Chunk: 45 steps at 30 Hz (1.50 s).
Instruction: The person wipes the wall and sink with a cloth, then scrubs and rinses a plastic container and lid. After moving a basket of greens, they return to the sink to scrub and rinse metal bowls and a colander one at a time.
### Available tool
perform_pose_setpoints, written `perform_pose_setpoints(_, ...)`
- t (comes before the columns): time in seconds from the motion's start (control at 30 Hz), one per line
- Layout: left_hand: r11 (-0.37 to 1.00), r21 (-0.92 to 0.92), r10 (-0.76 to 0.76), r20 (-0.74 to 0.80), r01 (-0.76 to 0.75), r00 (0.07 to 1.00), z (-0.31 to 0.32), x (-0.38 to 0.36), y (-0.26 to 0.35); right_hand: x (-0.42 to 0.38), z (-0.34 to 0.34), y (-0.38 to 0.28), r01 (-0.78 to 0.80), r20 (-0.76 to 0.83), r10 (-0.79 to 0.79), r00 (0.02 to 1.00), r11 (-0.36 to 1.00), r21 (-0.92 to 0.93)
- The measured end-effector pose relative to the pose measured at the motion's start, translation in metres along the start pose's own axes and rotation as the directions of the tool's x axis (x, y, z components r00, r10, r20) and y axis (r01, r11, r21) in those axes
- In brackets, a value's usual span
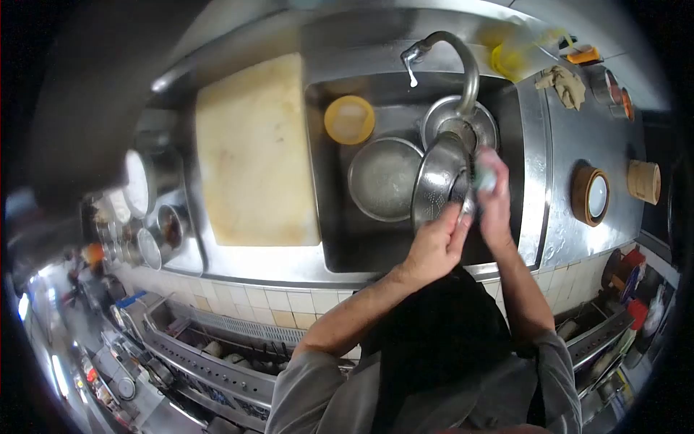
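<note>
My left hand (436, 244) is closed on the near rim of a metal colander (436, 172), tilted up on edge over the sink. Perforations show on its shiny side. My right hand (494, 206), smeared by motion, is closed around a pale green scrubbing pad (485, 178) at the colander's right side. Under the colander a round metal bowl (384, 181) lies in the sink, partly covered by it. Another metal bowl (438, 114) sits behind, below the curved faucet (471, 72). A yellow round container (350, 120) stands at the sink's back left.
A large pale cutting board (256, 155) lies left of the sink (340, 249). On the right counter are a bamboo steamer (590, 195), a wooden container (643, 181), a crumpled cloth (562, 87) and metal tins (605, 85). Metal pots (172, 226) stand far left.
</note>
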<state>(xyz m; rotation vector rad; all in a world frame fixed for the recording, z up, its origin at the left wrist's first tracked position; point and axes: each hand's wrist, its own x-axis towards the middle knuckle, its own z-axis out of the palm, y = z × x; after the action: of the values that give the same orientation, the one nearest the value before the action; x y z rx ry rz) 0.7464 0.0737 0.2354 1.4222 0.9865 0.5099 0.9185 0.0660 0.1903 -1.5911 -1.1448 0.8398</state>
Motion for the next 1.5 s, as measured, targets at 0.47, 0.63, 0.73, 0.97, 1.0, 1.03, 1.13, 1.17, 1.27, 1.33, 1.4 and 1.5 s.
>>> perform_pose_setpoints(0.47, 0.699, 0.582, 0.291, 0.300, -0.416, 0.909, -0.009, -0.002, -0.051, -0.047, -0.009, -0.002, -0.592, 0.437, 0.467, 0.769, 0.262, 0.762)
perform_pose_setpoints(0.63, 0.338, 0.670, 0.371, 0.551, -0.661, 0.748, -0.013, 0.000, -0.037, -0.054, -0.023, 0.053, -0.527, 0.119, 0.536, 0.836, 0.723, 0.447)
perform_pose_setpoints(0.73, 0.430, 0.676, 0.371, 0.472, -0.598, 0.800, -0.038, -0.007, -0.012, -0.050, -0.030, 0.055, -0.395, -0.046, 0.412, 0.910, 0.894, 0.213)
perform_pose_setpoints(0.97, 0.573, -0.760, -0.580, -0.111, 0.307, 0.807, -0.058, -0.003, -0.088, -0.031, -0.063, -0.006, -0.592, 0.271, 0.588, 0.762, 0.802, -0.080)
perform_pose_setpoints(1.0, 0.631, -0.720, -0.546, -0.148, 0.288, 0.825, -0.060, -0.006, -0.089, -0.032, -0.071, 0.006, -0.505, 0.255, 0.501, 0.827, 0.862, -0.054)
perform_pose_setpoints(1.03, 0.685, -0.676, -0.515, -0.184, 0.272, 0.837, -0.063, -0.009, -0.090, -0.037, -0.077, 0.018, -0.417, 0.242, 0.411, 0.879, 0.908, -0.028)
perform_pose_setpoints(1.13, 0.780, -0.581, -0.443, -0.248, 0.234, 0.861, -0.058, -0.005, -0.088, -0.022, -0.090, -0.007, -0.509, 0.078, 0.503, 0.861, 0.853, 0.116)
perform_pose_setpoints(1.17, 0.833, -0.515, -0.388, -0.286, 0.201, 0.876, -0.052, -0.002, -0.088, -0.018, -0.090, -0.008, -0.437, 0.033, 0.436, 0.899, 0.898, 0.055)
perform_pose_setpoints(1.27, 0.853, -0.449, -0.359, -0.139, 0.264, 0.923, -0.033, -0.002, -0.066, -0.007, -0.064, -0.017, -0.133, 0.079, 0.162, 0.984, 0.947, -0.294)
perform_pose_setpoints(1.33, 0.873, -0.343, -0.402, -0.100, 0.348, 0.910, -0.027, -0.003, -0.047, -0.004, -0.048, 0.007, -0.015, 0.149, 0.070, 0.986, 0.939, -0.344)
perform_pose_setpoints(1.4, 0.884, -0.379, -0.333, -0.097, 0.275, 0.938, -0.018, -0.002, -0.048, 0.001, -0.034, 0.019, 0.089, 0.184, -0.020, 0.983, 0.924, -0.372)
perform_pose_setpoints(1.5, 0.838, -0.403, -0.394, 0.018, 0.367, 0.919, -0.013, 0.000, -0.046, 0.005, -0.017, 0.021, 0.117, 0.182, -0.036, 0.983, 0.884, -0.453)
